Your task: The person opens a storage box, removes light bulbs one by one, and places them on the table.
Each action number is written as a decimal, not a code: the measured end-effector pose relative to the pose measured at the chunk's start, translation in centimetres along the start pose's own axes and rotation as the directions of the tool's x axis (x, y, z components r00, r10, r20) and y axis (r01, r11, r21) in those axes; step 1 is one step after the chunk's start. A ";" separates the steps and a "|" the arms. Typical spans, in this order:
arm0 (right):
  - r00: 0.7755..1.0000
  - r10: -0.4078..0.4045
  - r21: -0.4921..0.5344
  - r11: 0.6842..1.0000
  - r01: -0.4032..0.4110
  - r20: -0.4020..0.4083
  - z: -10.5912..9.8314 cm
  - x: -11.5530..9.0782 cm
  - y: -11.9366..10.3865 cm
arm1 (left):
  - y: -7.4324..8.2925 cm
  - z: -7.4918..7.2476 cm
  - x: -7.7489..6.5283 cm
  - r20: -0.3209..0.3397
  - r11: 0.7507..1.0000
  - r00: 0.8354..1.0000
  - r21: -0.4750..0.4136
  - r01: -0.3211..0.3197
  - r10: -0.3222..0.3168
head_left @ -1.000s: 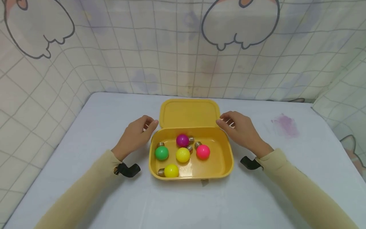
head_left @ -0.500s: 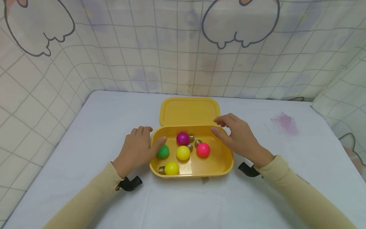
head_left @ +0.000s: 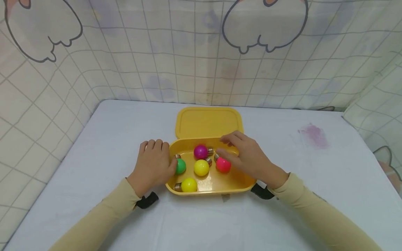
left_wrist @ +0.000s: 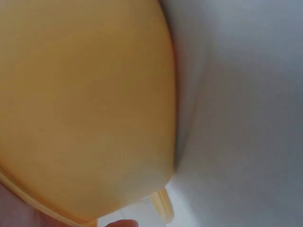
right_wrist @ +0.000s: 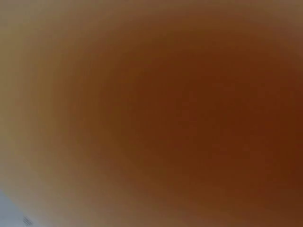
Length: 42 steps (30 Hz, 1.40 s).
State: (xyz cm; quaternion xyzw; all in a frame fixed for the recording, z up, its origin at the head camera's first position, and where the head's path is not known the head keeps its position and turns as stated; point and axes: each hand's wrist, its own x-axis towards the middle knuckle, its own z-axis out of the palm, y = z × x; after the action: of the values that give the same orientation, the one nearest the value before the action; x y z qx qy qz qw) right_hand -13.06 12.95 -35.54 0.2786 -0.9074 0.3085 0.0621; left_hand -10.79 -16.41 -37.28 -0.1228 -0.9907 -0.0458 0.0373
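In the head view a yellow plastic box stands on the table with its lid laid back behind it. Inside lie small round light bulbs with metal screw bases: purple, green, pink, and two yellow, a middle yellow bulb and a front yellow bulb. My left hand grips the box's left side, thumb over the rim near the green bulb. My right hand hovers over the box's right part, fingers loosely bent and holding nothing, by the pink bulb. The right wrist view is a brown blur.
White cloth covers the table, with a pink stain toward the right. A patterned curtain hangs behind and along both sides. Black wrist mounts stick out below each wrist, the right one close to the box's rim.
From beside the lid, my left hand has come down onto the box's left rim. My right hand has moved left and forward over the box. The bulbs stay nearly in place.
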 end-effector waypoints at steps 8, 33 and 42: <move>0.993 0.056 -0.013 0.998 -0.055 0.100 1.2 0.0 -0.2 | -0.1 -0.1 0.3 -0.020 0.997 0.998 0.062 -0.054 0.055; 0.953 0.199 -0.099 0.979 -0.181 0.227 1.8 -0.5 -0.7 | -0.3 0.1 1.0 0.021 0.994 0.995 0.045 -0.096 0.095; 0.961 0.164 -0.090 0.985 -0.147 0.221 1.8 -0.4 -0.5 | -0.5 0.2 0.9 0.004 0.995 0.996 0.038 -0.094 0.094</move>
State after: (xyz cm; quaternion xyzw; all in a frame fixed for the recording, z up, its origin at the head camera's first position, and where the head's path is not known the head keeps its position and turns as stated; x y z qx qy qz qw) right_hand -12.30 11.73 -36.88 0.2374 -0.9382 0.2454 -0.0566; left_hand -11.85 -16.67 -37.47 -0.1685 -0.9846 -0.0250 0.0404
